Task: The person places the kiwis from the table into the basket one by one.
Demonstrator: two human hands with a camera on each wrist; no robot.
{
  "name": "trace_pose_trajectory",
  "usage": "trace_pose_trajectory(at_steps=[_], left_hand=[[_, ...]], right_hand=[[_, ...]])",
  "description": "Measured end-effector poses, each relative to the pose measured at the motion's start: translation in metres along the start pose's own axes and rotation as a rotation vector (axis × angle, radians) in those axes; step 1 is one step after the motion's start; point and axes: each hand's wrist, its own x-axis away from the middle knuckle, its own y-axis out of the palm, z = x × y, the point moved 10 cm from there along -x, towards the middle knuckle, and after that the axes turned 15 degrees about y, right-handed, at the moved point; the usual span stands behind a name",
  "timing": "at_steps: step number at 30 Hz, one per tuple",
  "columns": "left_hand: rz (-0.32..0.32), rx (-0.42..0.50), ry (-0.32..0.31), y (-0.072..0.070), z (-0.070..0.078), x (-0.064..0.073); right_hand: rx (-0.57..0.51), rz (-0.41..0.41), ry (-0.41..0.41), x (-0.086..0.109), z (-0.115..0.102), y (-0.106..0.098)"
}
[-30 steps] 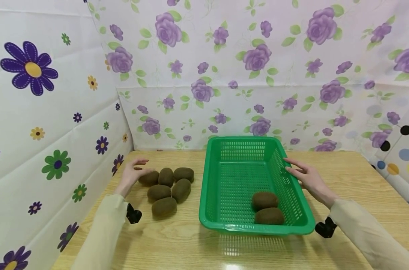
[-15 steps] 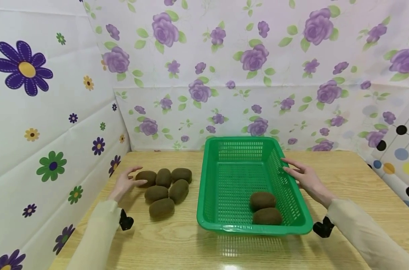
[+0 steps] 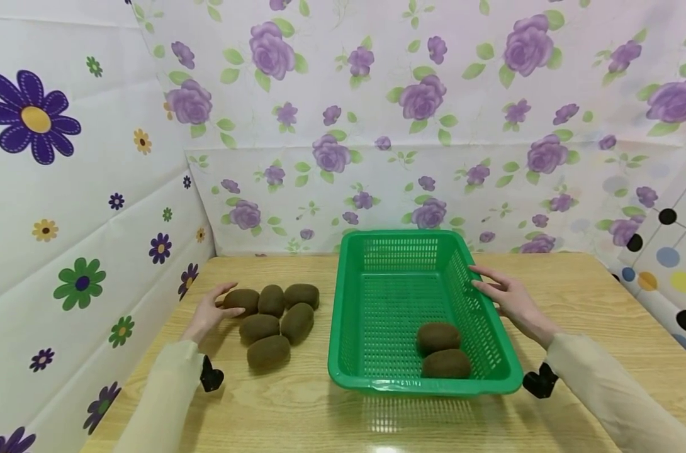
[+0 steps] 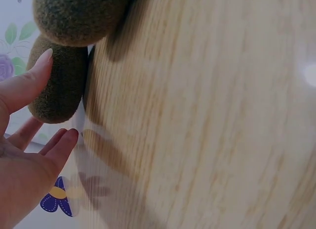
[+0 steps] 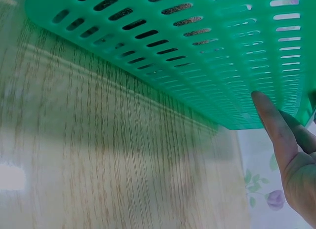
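Note:
In the head view my left hand is at the leftmost kiwi of a group on the table. Its thumb lies along the near side of that kiwi and the fingers stand spread at its left end, as the left wrist view also shows with the kiwi. My right hand holds the right rim of a green plastic basket, thumb and a finger over the rim. Other fingers press the outside of its slotted wall in the right wrist view. Two kiwis lie in the basket's near right corner.
Several more kiwis lie close together between the left hand and the basket. The wooden table ends at a floral cloth behind. Another patterned cloth rises along the left edge.
My left hand has moved down and left to the leftmost kiwi, its fingers now nearer around it. The right hand stays on the basket rim; the whole view has shifted slightly.

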Motion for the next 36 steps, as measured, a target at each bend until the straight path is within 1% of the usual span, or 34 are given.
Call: trace_pose_trajectory(at_steps=[4,10,14,18,25,30,36], left_hand=[[0.006,0.012,-0.016,0.000,-0.002,0.002],[0.016,0.037,-0.017,0.002,-0.001,0.001],[0.028,0.024,-0.014,0.002,0.000,0.000],[0.035,-0.006,-0.025,0.002,-0.002,0.000],[0.054,-0.086,-0.057,-0.005,-0.008,0.003],[0.049,-0.095,-0.068,-0.009,-0.010,0.009],[0.055,-0.088,-0.069,-0.019,-0.011,0.017]], right_hand=[[-0.001,0.009,0.001,-0.001,0.000,-0.001],[0.000,0.023,0.002,-0.001,0.001,-0.002],[-0.001,0.021,0.004,-0.001,0.002,-0.002],[-0.002,0.022,0.011,0.000,0.002,-0.002],[-0.026,0.017,0.013,0.000,0.002,-0.001],[-0.023,0.020,0.013,-0.001,0.003,-0.002],[-0.024,0.016,0.014,-0.002,0.003,-0.001]])
